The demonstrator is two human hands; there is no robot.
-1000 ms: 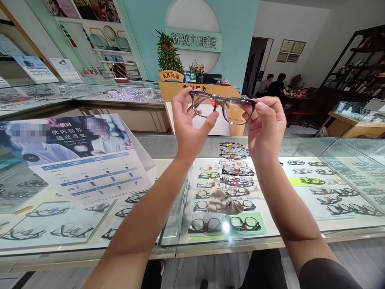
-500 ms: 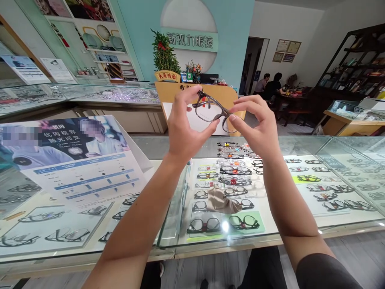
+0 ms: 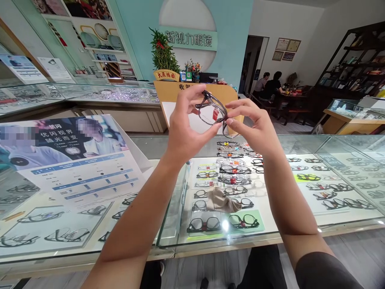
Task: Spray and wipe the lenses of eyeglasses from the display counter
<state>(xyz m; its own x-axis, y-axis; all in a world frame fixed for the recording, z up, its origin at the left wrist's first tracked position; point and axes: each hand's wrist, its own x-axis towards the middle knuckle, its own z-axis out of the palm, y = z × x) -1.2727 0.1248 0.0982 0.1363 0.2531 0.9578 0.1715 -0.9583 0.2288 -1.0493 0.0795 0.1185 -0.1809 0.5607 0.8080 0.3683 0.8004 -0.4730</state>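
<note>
A: Where are the glasses [image 3: 214,116] right now?

B: Raised above the glass tabletop [image 3: 210,249], with both hands grasping them. The left hand [image 3: 182,130] pinches them between a fingertip at the upper hinge and the thumb near the bridge; the right hand [image 3: 258,127] has its thumb and fingertips at the bridge.

A: Which step would you call that?

B: A close look, I'd judge — the frame sits at a slant, with one lens partly hidden behind the right thumb. The next move seems to call for a light touch: one hand steady while the other regrips, skin on the rims rather than the lenses.

A: And the arms?

B: Both reach forward and angle inward, hands lifted, palms roughly facing. A dark sleeve [image 3: 327,271] shows by the right elbow. Between the forearms, lower down, lies a brownish cloth [image 3: 224,201].
</note>
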